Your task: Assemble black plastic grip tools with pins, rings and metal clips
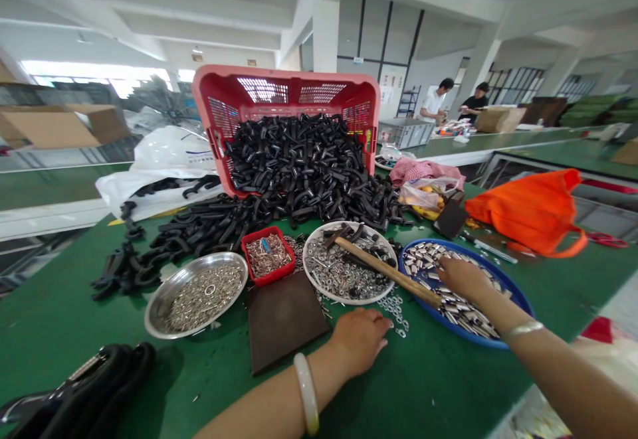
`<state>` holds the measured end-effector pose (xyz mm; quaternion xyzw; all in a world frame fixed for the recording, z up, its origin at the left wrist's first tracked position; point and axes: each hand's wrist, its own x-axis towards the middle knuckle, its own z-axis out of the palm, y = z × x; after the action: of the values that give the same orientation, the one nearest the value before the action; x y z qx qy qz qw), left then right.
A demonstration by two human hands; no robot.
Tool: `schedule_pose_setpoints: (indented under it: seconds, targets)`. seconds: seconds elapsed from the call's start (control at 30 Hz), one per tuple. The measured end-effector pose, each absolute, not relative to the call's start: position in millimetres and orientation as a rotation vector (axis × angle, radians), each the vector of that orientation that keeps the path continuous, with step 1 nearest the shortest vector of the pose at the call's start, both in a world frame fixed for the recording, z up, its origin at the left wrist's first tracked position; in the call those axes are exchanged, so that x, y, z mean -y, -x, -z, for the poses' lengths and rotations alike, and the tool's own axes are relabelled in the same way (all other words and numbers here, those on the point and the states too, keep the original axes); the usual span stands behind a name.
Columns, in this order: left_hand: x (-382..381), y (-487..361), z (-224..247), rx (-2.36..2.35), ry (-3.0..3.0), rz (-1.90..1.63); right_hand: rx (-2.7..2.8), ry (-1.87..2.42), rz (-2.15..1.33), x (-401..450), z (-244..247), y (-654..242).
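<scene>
My left hand (361, 341) rests near the loose washers (393, 309) on the green table, its fingers partly spread, with nothing seen in them. My right hand (463, 279) reaches into the blue tray (521, 306) of small metal cylinders (463, 316); its fingertips are down among the pieces and what they hold is too small to make out. A hammer (383, 267) lies across the white plate (319, 286) of washers, its handle end over the blue tray. A dark square plate (284, 323) lies left of my left hand.
A red basket (202, 93) spills black parts (299, 160) onto the table (399, 386). A silver dish (154, 313) and a small red tray (274, 276) hold small metal pieces. An orange bag (528, 210) lies right; more black parts (100, 392) are lower left. Two people work behind.
</scene>
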<state>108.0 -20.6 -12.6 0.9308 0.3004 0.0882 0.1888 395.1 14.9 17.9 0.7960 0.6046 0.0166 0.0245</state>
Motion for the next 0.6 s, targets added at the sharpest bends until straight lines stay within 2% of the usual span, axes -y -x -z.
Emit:
schedule_pose_setpoints:
  seconds: [0.07, 0.13, 0.2, 0.27, 0.33, 0.43, 0.53, 0.6]
  targets:
    - [20.1, -123.7, 20.2, -0.889, -2.599, -0.269, -1.918, -2.638, -0.078, -4.9, -21.0, -395.9]
    - [19.2, -133.6, 25.9, -0.961, -2.562, -0.294, -2.031, -2.968, 0.108, 2.9, -21.3, -393.7]
    - [18.3, -136.5, 28.8, -1.001, -2.538, -0.305, -2.057, -3.243, 0.651, 7.2, -18.3, -391.2]
    - [17.7, -133.3, 29.4, -1.04, -2.503, -0.324, -1.938, -3.287, 1.173, 8.4, -13.5, -391.1]
    - [17.4, -126.1, 28.8, -1.078, -2.437, -0.362, -1.874, -3.278, 1.391, 8.1, -9.5, -394.2]
    - [17.4, -113.1, 28.8, -1.112, -2.236, -0.453, -1.937, -3.281, 1.35, 7.1, -8.2, -401.5]
    - [17.9, -101.3, 30.6, -1.157, -1.856, -0.577, -1.951, -3.336, 1.099, 4.6, -10.1, -407.4]
    - [19.3, -93.9, 31.3, -1.148, -1.582, -0.644, -1.937, -3.388, 1.049, 1.9, -10.5, -410.0]
